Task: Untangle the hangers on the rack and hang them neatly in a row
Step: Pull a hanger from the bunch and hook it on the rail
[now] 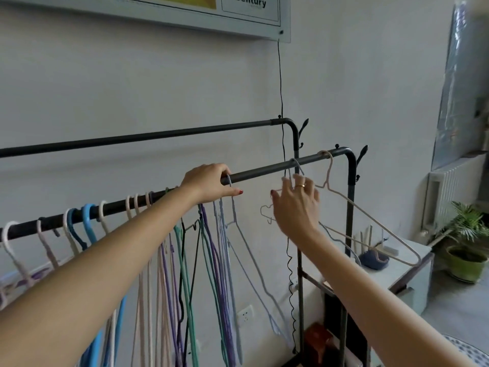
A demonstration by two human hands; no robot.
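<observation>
A black rack has a front rail (264, 170) and a higher back rail (158, 135). Many hangers crowd the front rail's left part: white and blue plastic ones (87, 221), then thin purple, green, black and beige ones bunched together (211, 260). My left hand (211, 184) curls over the front rail beside the hook of a light-blue wire hanger (238, 234). My right hand (296, 205) is raised with fingers spread at the neck of a pale hanger (264, 211) hooked on the rail. A beige hanger (370, 218) hangs alone near the rail's right end.
A black cord (280, 88) drops from a wall board behind the rack. To the right are a low white cabinet (412, 274), a potted plant (465, 255) and a radiator (449, 186). A wall socket (244, 315) sits low behind the hangers.
</observation>
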